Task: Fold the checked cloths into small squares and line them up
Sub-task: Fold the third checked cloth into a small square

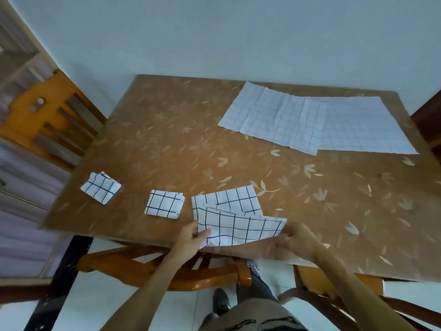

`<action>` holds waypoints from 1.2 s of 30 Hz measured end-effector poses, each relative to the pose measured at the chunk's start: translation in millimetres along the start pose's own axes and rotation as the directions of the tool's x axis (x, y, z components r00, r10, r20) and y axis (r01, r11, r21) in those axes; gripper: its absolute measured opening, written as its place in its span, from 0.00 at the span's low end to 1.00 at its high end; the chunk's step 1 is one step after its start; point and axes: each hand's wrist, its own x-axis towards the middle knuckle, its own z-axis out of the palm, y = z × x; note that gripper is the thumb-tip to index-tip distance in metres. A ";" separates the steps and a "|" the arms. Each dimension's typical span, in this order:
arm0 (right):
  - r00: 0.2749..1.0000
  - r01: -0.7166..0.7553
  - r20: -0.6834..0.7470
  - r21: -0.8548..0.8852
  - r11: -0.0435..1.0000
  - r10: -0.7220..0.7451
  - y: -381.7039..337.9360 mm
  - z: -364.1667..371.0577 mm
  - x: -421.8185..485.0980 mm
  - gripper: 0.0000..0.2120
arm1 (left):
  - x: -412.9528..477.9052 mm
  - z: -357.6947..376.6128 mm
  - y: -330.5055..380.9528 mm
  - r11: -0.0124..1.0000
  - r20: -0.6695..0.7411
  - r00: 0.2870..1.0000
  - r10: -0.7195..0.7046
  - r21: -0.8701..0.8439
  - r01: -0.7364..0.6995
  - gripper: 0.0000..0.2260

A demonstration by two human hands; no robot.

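The half-folded checked cloth lies at the near edge of the surface, a white strip with dark grid lines. Its near layer is raised and doubled back over the far layer, which lies flat. The left hand grips the cloth's left end, thumb on top and fingers curled beneath the fabric. The right hand is blurred, but its fingertips meet the cloth's right corner and appear to pinch it. Just left of this cloth sits a folded square of the same check, and further left, near the surface's left edge, a second folded square lies turned at an angle, apart from the first. Well apart at the far right, two unfolded checked cloths lie spread flat, the creased left one overlapping the edge of the right one. A wooden chair stands under the near edge below the hands.
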 end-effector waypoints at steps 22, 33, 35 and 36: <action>0.959 -0.273 0.116 0.147 0.951 0.257 30.9 35.3 107.0 0.03 | 49.2 6.3 -14.7 0.975 -0.273 0.936 -0.224 -0.045 0.220 0.10; 0.952 -0.300 -0.035 0.091 0.950 0.304 30.1 41.4 108.5 0.09 | 37.0 -3.7 -23.3 0.953 -0.289 0.932 -0.217 0.144 0.267 0.23; 0.948 -0.305 -0.065 0.090 0.948 0.311 26.5 43.1 107.3 0.09 | 34.9 -4.6 -24.8 0.949 -0.291 0.935 -0.202 0.178 0.260 0.23; 0.947 -0.302 -0.083 0.091 0.949 0.310 23.8 43.7 106.3 0.08 | 34.0 -4.4 -26.7 0.945 -0.295 0.938 -0.181 0.212 0.249 0.23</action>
